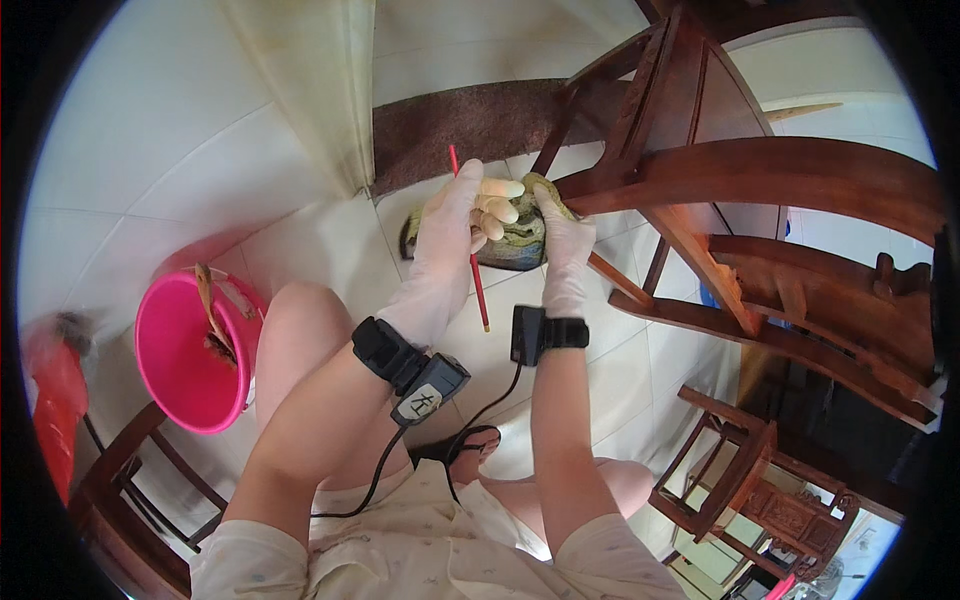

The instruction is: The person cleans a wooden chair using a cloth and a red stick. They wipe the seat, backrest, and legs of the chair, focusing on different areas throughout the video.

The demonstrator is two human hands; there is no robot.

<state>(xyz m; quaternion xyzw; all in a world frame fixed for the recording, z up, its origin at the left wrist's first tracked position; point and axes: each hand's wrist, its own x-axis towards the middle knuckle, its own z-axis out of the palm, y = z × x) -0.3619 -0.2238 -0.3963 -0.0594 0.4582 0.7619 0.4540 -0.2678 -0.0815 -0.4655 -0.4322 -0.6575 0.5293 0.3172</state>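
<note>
My left hand (pixel 469 214), in a thin white glove, has a slim red stick (pixel 480 296) passing across its palm side, its fingers curled around it. Gloved too, my right hand (pixel 561 225) grips a crumpled yellow-green cloth (pixel 536 199) close to the edge of a dark reddish wooden chair (pixel 675 176). Beneath and behind both hands lies a bundled, patterned textile (pixel 517 251) on the tiled floor; the hands partly hide it. Whether the cloth and this bundle are one piece, I cannot tell. Both wrists wear black straps with small cabled devices.
A pink bucket (pixel 244 360) with a wooden-handled brush (pixel 206 300) stands at left, near a red plastic bag (pixel 56 412). Another wooden chair (pixel 127 480) is at lower left, one more (pixel 720 465) at lower right. A pale curtain (pixel 330 90) hangs above.
</note>
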